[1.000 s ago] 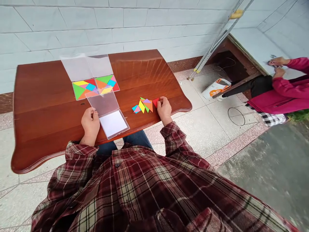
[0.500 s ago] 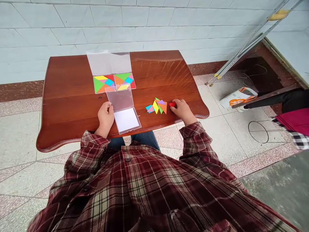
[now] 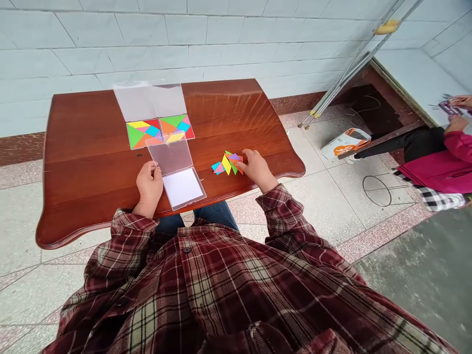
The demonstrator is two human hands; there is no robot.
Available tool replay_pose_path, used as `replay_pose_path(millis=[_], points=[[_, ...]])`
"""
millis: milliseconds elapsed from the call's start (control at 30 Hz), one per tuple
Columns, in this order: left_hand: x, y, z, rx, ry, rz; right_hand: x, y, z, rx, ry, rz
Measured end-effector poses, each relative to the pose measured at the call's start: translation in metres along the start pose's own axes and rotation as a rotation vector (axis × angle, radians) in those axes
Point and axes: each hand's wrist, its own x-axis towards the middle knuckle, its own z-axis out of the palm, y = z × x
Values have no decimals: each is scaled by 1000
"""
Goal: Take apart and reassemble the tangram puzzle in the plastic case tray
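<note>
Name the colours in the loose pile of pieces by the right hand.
The pile shows blue, pink, yellow, green, purple and orange; head view.

One wooden table (image 3: 92, 162) was counted. Three opened clear cases (image 3: 134, 102) were recorded on it: two were filled, with one coloured square (image 3: 143, 134) in each, and one empty case (image 3: 183, 188). One loose pile (image 3: 225, 163) of coloured pieces was noted, but its pieces could not be counted. Two hands were seen, left hand (image 3: 149, 181) and right hand (image 3: 257, 168). One other person (image 3: 438, 167), one cardboard box (image 3: 344, 142) and one wire ring (image 3: 376, 191) were counted beside the table.
</note>
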Motion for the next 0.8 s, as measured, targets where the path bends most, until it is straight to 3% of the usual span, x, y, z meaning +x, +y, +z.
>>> replay_pose_path(millis=[300, 533, 700, 800], points=[[-2, 2, -2, -14, -24, -28, 18, -12, 5, -87, -146, 104], [-1, 1, -1, -14, -43, -62, 29, -2, 6, 62, -125, 154], [-2, 2, 0, -3, -37, -65, 29, 15, 6, 324, -82, 64], [-3, 5, 1, -2, -33, -42, 27, 24, 4, 328, -26, 37]])
